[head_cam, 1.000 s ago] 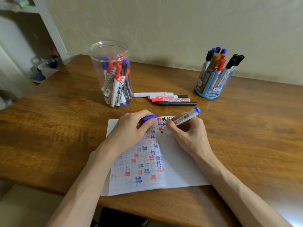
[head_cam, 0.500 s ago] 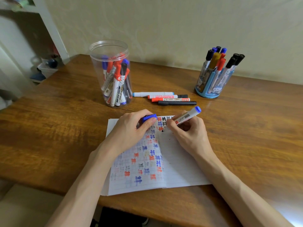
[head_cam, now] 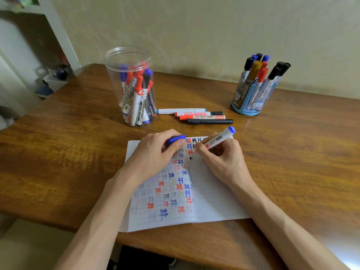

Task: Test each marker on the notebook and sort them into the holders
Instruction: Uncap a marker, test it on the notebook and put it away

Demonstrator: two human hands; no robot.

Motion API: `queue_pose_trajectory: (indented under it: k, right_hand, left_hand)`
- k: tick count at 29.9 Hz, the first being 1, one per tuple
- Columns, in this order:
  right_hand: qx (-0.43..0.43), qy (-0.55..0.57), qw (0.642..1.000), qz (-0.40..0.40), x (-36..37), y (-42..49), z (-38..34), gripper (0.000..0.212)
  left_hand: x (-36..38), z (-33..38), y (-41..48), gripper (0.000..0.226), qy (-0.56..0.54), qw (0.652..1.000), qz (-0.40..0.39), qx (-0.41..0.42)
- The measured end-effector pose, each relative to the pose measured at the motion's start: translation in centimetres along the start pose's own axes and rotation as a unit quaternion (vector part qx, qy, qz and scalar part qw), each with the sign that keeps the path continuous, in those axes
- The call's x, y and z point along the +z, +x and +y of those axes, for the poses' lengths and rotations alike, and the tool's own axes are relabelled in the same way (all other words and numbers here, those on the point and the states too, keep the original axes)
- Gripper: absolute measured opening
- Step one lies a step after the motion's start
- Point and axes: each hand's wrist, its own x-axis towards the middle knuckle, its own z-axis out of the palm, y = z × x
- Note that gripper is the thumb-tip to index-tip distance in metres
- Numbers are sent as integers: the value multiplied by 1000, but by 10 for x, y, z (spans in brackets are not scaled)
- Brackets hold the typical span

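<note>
An open lined notebook (head_cam: 210,193) lies on the wooden table, its left page covered in red, blue and black test marks. My right hand (head_cam: 224,160) grips a white marker with a blue end (head_cam: 220,138), tip down on the page near the top of the fold. My left hand (head_cam: 153,154) rests on the left page and pinches the blue cap (head_cam: 176,139). A clear plastic jar (head_cam: 130,84) with several markers stands at the back left. A blue holder (head_cam: 253,94) with several markers stands at the back right.
Several loose markers (head_cam: 194,115) lie in a row between the jar and the blue holder, just beyond the notebook. The table (head_cam: 58,152) meets a wall at the back. A shelf with small items is off the table's left side.
The right hand has shifted the marker slightly on the page; the left hand and cap stay where they were.
</note>
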Motion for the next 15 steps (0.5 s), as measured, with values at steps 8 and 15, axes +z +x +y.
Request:
queue_pose_trajectory:
  k: [8,15]
  right_hand:
    - [-3,-17,1000,-2,0,-1,-4,16]
    - [15,11,1000,17,-1,-1,-3,17]
  left_hand:
    - [0,0,0,27,-3,1000,0,3]
    - [0,-1,1,29,0,1000,0,7]
